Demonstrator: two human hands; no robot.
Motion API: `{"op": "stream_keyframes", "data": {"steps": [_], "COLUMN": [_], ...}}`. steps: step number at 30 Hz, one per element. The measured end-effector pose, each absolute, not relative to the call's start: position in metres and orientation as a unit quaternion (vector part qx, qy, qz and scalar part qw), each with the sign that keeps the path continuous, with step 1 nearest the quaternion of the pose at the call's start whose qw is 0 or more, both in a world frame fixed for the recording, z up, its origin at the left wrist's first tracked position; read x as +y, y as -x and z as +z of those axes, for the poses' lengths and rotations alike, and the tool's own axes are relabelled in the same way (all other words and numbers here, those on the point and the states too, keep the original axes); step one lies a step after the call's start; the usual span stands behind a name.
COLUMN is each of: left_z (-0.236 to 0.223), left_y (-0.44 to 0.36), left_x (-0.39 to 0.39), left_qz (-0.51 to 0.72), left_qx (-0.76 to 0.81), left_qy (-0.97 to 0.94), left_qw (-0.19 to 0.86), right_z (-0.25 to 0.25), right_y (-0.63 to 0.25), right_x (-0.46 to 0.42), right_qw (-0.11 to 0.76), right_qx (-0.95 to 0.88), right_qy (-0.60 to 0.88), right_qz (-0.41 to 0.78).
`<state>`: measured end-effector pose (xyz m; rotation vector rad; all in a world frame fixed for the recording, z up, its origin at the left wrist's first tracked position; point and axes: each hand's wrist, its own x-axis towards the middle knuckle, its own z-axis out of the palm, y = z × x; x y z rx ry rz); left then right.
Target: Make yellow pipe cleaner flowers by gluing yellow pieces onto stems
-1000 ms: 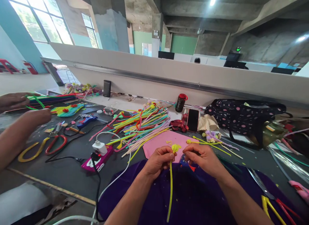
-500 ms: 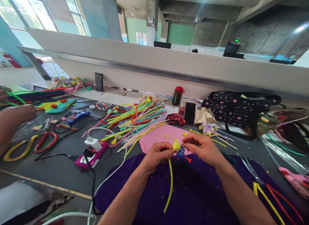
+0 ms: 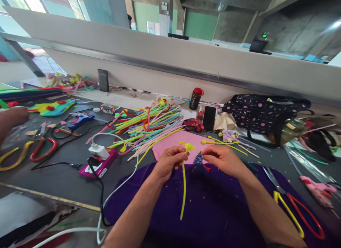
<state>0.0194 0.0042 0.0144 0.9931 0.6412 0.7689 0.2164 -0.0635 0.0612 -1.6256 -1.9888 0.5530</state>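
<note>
My left hand (image 3: 170, 159) is closed in a pinch around a yellow pipe-cleaner flower (image 3: 189, 147), just under its fuzzy head. Its yellow stem hangs down over the dark purple cloth (image 3: 213, 209) on my lap. My right hand (image 3: 225, 159) has its thumb and forefinger pinched together; whatever lies between them is too small to make out. Right beside those fingertips a speckled blue object (image 3: 198, 162) with an orange-red part stands tip up; it looks like a glue gun, its lower part hidden against the cloth.
Behind my hands lie a pink board (image 3: 170, 141) and a heap of coloured pipe cleaners (image 3: 149, 127). Scissors (image 3: 279, 191) are at the right, a power strip (image 3: 99, 164) at the left. A phone (image 3: 209, 118), bottle (image 3: 195, 98) and bag (image 3: 255, 116) stand behind. Another person's hand (image 3: 13, 116) is far left.
My left hand has drawn the yellow flower left, away from the blue object and my right fingers. The stem swings more upright. The view has tilted down slightly.
</note>
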Motion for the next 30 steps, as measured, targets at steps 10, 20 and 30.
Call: {"op": "stream_keyframes", "data": {"steps": [10,20,30], "left_z": [0.014,0.008,0.007], "left_y": [-0.019,-0.014,-0.016], "left_x": [0.007,0.012,0.011], "left_qz": [0.359,0.355,0.376], "left_qx": [0.303,0.238,0.248], "left_qy": [-0.414,-0.31,-0.303], "left_qw": [0.78,0.849,0.84], "right_z": [0.007,0.014,0.023], "right_y": [-0.207,-0.231,-0.211], "right_x": [-0.081,-0.076,-0.098], "right_qw": [-0.033,0.106,0.558], "right_qx": [-0.715,-0.703,-0.46], "right_qy": [0.697,0.681,0.452], "right_qz": [0.049,0.175,0.522]}}
